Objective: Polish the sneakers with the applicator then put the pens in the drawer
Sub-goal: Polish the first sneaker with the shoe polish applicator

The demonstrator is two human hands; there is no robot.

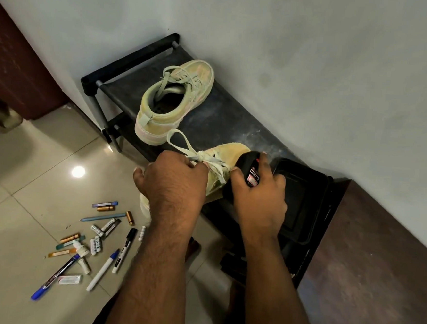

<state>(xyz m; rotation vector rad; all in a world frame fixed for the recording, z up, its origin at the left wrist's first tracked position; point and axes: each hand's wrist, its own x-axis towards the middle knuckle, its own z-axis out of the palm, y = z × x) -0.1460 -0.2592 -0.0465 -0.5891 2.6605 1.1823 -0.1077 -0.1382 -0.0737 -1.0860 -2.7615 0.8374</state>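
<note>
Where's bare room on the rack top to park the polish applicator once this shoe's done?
On the shoe rack, the dusty stretch between the far sneaker and the near sneaker, along the wall, is bare. By the right hand the black tray crowds it. The floor's pen pile is cluttered.

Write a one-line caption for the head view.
Left hand steadies sneaker while right hand presses polish applicator against it.

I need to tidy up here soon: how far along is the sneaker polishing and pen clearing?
Nothing looks finished. In hand: the left hand holds the near sneaker at its laces, while the right hand presses the black Cherry polish applicator against it. Left: the far sneaker sits untouched on the black rack, and the pens lie scattered on the tiled floor.
</note>
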